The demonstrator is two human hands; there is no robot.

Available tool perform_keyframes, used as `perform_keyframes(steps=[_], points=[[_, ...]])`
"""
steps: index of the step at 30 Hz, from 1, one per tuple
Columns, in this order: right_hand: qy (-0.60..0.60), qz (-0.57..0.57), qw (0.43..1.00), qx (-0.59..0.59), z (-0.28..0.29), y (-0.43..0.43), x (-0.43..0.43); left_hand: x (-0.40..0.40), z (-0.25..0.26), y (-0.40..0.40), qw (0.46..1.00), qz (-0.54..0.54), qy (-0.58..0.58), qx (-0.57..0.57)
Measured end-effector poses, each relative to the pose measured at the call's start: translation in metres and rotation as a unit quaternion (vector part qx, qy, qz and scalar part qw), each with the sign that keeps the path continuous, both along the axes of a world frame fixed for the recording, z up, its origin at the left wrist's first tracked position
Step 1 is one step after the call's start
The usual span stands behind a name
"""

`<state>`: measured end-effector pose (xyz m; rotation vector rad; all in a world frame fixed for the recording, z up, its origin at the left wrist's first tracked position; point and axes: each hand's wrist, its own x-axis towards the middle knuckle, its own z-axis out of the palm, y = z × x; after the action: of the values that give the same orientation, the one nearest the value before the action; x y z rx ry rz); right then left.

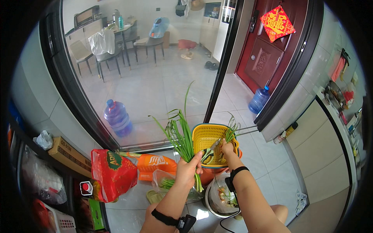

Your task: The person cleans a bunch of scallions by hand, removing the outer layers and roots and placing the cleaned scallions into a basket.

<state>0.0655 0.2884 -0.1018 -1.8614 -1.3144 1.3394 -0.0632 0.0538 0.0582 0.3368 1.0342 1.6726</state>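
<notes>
My left hand (pixel 188 171) is closed around a bunch of green onions (pixel 183 139), leaves pointing up and pale root ends hanging below. My right hand (pixel 228 148) grips a smaller bunch of thin green leaves (pixel 231 131) over the right side of a yellow plastic basket (pixel 201 128). Scissors (pixel 208 152) with green-and-black handles lie across the basket between my hands, close to my left fingers; whether I hold them is unclear. Beneath the basket is an orange-red container (pixel 207 175). A metal bin (pixel 208 201) lined with a clear bag holds vegetable scraps (pixel 225 195).
Left of my arms are an orange bag (pixel 156 164), a clear bag of greens (pixel 166 183), a red bag (pixel 115 174) and a loaded shelf. A glass sliding door (pixel 140 96) stands ahead, with water bottles (pixel 118 119) beyond. Cabinets (pixel 320 151) line the right.
</notes>
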Motion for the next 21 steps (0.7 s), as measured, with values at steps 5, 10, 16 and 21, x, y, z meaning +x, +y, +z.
perform_keyframes(steps=[5, 10, 16, 21], points=[[-0.055, 0.035, 0.997, 0.027, -0.05, 0.016, 0.019, 0.009, -0.002, 0.007, 1.0, -0.012, -0.009, 0.013], [0.035, 0.007, 0.999, -0.039, -0.069, 0.007, 0.018, 0.007, -0.007, 0.01, 1.0, -0.016, -0.009, 0.013], [0.196, -0.203, 0.958, -0.054, -0.049, -0.039, -0.011, 0.006, -0.008, 0.008, 1.0, -0.011, -0.002, 0.004], [0.088, -0.185, 0.978, -0.03, -0.096, -0.021, 0.007, 0.009, -0.007, 0.007, 1.0, -0.002, -0.015, -0.006]])
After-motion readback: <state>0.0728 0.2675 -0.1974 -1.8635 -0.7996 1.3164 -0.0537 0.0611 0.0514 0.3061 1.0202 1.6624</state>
